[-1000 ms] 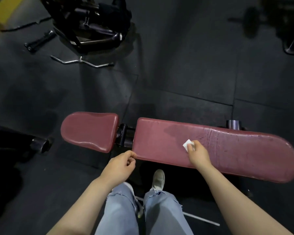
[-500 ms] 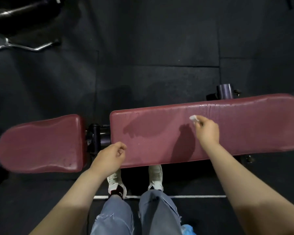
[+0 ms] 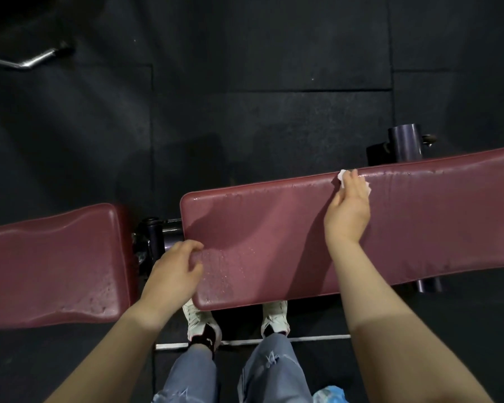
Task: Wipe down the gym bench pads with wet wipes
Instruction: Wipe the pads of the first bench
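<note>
Seen from a head-worn camera looking straight down, a person stands at a maroon gym bench on dark rubber floor tiles (image 3: 274, 68). The long back pad (image 3: 274, 242) runs from the middle of the view out past the right edge, tilted slightly so its right end sits higher in the picture. The shorter seat pad (image 3: 50, 266) lies to the left, apart from the long pad, with the dark metal hinge frame (image 3: 154, 237) showing in the gap between them. The right hand (image 3: 348, 207) reaches across the long pad to its far edge, fingers laid out fairly straight and pressing a small white wet wipe (image 3: 343, 177) flat against the vinyl; the wipe peeks out beside the fingertips at the far rim. Wet sheen and droplets show along that far edge and near the pad's near left corner. The left hand (image 3: 172, 274) rests at the near left corner of the long pad, fingers curled with their tips on the pad's surface; whether it truly clasps the edge cannot be told. Below the bench are two white sneakers (image 3: 200, 321) and pale blue jeans (image 3: 268, 370). A dark cylindrical bench post (image 3: 405, 142) stands just beyond the far edge of the long pad. A curved metal bar (image 3: 26, 61) lies on the floor at upper left, and a bit of light blue plastic (image 3: 329, 395) shows at the bottom edge.
</note>
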Motion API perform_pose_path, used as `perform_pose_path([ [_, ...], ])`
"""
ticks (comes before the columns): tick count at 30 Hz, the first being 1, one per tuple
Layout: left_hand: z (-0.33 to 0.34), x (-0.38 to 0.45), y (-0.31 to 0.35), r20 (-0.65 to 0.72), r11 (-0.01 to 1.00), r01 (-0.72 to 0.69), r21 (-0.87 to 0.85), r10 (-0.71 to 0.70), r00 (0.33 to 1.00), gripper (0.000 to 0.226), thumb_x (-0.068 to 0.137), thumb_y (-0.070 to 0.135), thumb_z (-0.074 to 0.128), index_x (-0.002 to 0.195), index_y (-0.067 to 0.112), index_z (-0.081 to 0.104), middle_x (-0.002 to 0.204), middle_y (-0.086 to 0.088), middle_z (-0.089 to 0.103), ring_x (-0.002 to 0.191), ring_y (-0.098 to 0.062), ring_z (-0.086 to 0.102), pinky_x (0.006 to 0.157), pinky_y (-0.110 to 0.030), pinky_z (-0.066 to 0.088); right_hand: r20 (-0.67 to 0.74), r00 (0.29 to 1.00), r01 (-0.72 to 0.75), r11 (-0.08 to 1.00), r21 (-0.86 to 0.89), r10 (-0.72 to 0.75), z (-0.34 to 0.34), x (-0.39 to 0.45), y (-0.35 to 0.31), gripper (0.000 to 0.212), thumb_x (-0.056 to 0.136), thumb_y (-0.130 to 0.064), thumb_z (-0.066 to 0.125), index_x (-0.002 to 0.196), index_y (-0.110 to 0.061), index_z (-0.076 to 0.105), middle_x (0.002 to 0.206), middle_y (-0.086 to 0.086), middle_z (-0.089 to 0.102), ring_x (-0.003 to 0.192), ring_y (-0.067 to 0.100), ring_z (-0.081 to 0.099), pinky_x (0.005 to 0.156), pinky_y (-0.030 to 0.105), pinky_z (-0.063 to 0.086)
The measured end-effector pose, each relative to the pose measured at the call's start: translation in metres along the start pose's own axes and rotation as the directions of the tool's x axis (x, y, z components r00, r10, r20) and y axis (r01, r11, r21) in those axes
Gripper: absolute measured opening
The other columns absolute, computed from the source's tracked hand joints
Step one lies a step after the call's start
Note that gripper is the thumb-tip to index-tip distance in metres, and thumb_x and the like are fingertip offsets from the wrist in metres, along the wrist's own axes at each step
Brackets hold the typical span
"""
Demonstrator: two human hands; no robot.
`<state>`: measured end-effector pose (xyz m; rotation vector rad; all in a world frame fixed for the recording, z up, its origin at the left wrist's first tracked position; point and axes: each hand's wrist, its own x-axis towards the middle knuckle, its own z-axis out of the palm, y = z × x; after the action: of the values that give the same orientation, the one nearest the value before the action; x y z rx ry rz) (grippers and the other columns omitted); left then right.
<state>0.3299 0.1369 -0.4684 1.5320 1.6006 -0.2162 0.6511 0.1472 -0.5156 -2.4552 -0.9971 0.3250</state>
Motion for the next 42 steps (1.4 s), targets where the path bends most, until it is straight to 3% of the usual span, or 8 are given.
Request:
perform_pose_path([
  [16,-0.010,-0.005,-0.045,-0.002,0.992,0.101,-0.069,-0.102,0.995,0.040,0.095,0.019,0.051,0.134,0.027,0.051,0.140,0.007,0.049,0.119,-0.009,0.050,0.096,-0.026,0.037,0.331,0.867,0.349,0.928,0.127,-0.371,0.085,-0.110,-0.116,0.043,0.086,0.013,0.051,0.122,-0.008,0.061,0.134,0.011,0.057,0.131,0.027,0.047,0.117,0.033,0.028],
  [19,-0.002,-0.009,-0.048,0.019,0.990,0.117,-0.084,-0.116,0.993,0.042,0.095,0.017,0.052,0.137,0.024,0.051,0.142,0.004,0.050,0.123,-0.014,0.051,0.101,-0.028,0.039,0.464,0.681,0.515,0.821,0.246,-0.567,0.098,-0.132,-0.130,0.050,0.084,0.012,0.046,0.131,0.001,0.056,0.141,0.016,0.052,0.137,0.031,0.041,0.120,0.036,0.017],
  [24,0.012,-0.018,-0.053,0.127,0.983,0.134,-0.123,-0.119,0.985,0.052,0.097,0.022,0.049,0.148,0.028,0.040,0.149,0.007,0.047,0.134,-0.011,0.045,0.108,-0.025,0.035,0.584,0.098,0.850,0.373,0.372,-0.806,0.101,-0.114,-0.118,0.044,0.088,0.006,0.055,0.131,-0.002,0.057,0.143,0.012,0.050,0.138,0.028,0.040,0.118,0.032,0.015],
  [26,0.017,-0.021,-0.054,0.157,0.981,0.120,-0.152,-0.096,0.983,0.056,0.097,0.023,0.050,0.150,0.033,0.036,0.146,0.007,0.049,0.130,-0.009,0.048,0.101,-0.022,0.036,0.614,0.029,0.862,0.330,0.384,-0.789,0.095,-0.094,-0.109,0.044,0.094,0.001,0.051,0.137,-0.007,0.053,0.147,0.007,0.046,0.141,0.023,0.036,0.119,0.022,0.004],
  [33,0.026,-0.033,-0.061,0.194,0.982,0.101,-0.156,-0.070,0.979,0.061,0.098,0.031,0.050,0.155,0.037,0.026,0.151,0.011,0.041,0.129,-0.002,0.041,0.098,-0.019,0.030,0.414,0.606,0.709,0.697,0.105,-0.679,0.008,-0.042,-0.016,0.045,0.079,0.016,0.060,0.120,-0.001,0.066,0.131,0.016,0.060,0.121,0.031,0.056,0.112,0.029,0.030],
  [37,0.031,-0.037,-0.063,0.168,0.985,0.087,-0.146,-0.063,0.984,0.061,0.098,0.030,0.051,0.154,0.033,0.027,0.150,0.010,0.042,0.126,-0.001,0.040,0.098,-0.018,0.027,0.115,0.976,0.203,0.970,-0.138,-0.188,-0.037,-0.032,0.047,0.030,0.095,0.003,0.047,0.117,-0.006,0.066,0.133,0.003,0.058,0.124,0.018,0.052,0.110,0.017,0.030],
  [39,0.033,-0.039,-0.064,0.155,0.983,0.086,-0.163,-0.060,0.986,0.062,0.097,0.030,0.052,0.154,0.033,0.028,0.148,0.010,0.044,0.114,0.004,0.040,0.094,-0.017,0.029,-0.042,0.999,-0.035,0.986,-0.161,0.029,-0.037,-0.039,0.041,0.027,0.100,-0.010,0.042,0.114,-0.012,0.065,0.127,-0.004,0.060,0.118,0.019,0.057,0.103,0.014,0.034],
  [42,0.036,-0.042,-0.066,0.132,0.973,0.095,-0.212,-0.068,0.989,0.061,0.097,0.029,0.052,0.153,0.036,0.030,0.144,0.012,0.045,0.099,0.006,0.047,0.084,-0.015,0.034,0.047,0.990,0.137,0.981,-0.139,-0.132,0.006,-0.073,-0.022,0.021,0.097,-0.016,0.039,0.096,-0.024,0.058,0.099,-0.005,0.054,0.088,0.009,0.049,0.086,0.012,0.036],
])
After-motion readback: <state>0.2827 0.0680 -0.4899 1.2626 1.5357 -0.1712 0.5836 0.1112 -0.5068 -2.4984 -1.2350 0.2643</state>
